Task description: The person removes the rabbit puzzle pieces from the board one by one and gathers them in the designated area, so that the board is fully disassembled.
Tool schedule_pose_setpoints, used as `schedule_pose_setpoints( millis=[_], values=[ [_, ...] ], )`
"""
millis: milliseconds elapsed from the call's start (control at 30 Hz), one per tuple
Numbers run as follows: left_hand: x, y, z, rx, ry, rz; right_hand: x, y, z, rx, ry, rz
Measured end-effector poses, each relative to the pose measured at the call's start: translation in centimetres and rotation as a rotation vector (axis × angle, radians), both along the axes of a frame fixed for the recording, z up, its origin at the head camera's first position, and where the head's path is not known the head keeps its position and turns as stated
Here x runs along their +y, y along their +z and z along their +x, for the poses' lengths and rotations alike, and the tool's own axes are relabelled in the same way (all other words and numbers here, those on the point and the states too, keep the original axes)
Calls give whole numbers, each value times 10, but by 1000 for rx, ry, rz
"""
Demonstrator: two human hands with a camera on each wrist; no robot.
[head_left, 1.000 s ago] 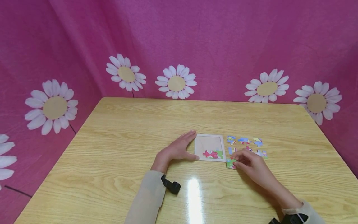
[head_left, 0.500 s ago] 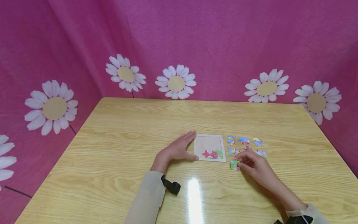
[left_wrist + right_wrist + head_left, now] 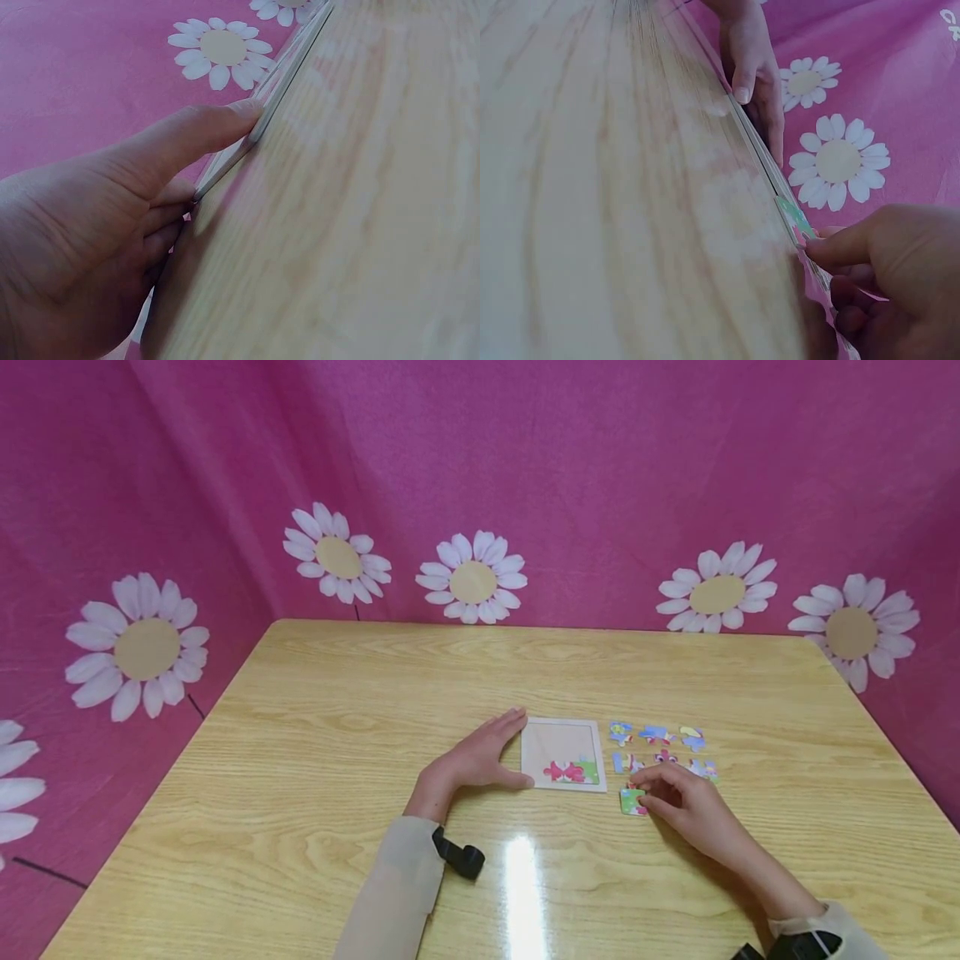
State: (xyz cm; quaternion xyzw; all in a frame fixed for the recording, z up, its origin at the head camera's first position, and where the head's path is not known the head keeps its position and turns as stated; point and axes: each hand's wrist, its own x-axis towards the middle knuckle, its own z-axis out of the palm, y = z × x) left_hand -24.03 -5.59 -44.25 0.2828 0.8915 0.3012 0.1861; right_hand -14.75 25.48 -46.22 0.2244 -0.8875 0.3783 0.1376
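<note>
My right hand point(image 3: 686, 806) pinches a green and pink puzzle piece point(image 3: 632, 802) between thumb and fingertips, just right of the tray's near corner. The same puzzle piece point(image 3: 795, 216) shows edge-on in the right wrist view, low by the tabletop. My left hand point(image 3: 476, 760) is spread along the left side of a pale square puzzle tray point(image 3: 551, 742), fingertips at its far corner, thumb at its near corner. In the left wrist view, the thumb point(image 3: 225, 124) lies against the tray's edge. Joined red and green pieces point(image 3: 572, 772) fill the tray's near right part.
Several loose puzzle pieces point(image 3: 656, 735) lie in rows right of the tray, some partly behind my right hand. Everything rests on a wooden table point(image 3: 360, 710). A pink curtain point(image 3: 585, 485) with daisies rises behind it.
The right hand has drawn the green piece slightly to the right, away from the tray's near corner, and over the last half second barely moved. The left hand and tray have stayed put.
</note>
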Motion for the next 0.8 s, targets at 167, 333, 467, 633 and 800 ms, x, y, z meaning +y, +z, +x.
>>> schedule_pose_setpoints(
  millis=[167, 333, 467, 633, 800],
  values=[
    [0, 0, -1, 7, -2, -3, 2, 2, 0, -25, -9, 43],
    [0, -1, -1, 12, -3, 2, 3, 3, 0, -24, -1, 44],
    [0, -2, -1, 10, -1, 5, 4, 2, -1, -19, 14, 2],
    [0, -2, -1, 8, 1, 3, 2, 4, -5, -51, 6, -21],
    [0, -3, -1, 10, 0, 5, -8, 5, -14, -86, 22, 0]
  ],
)
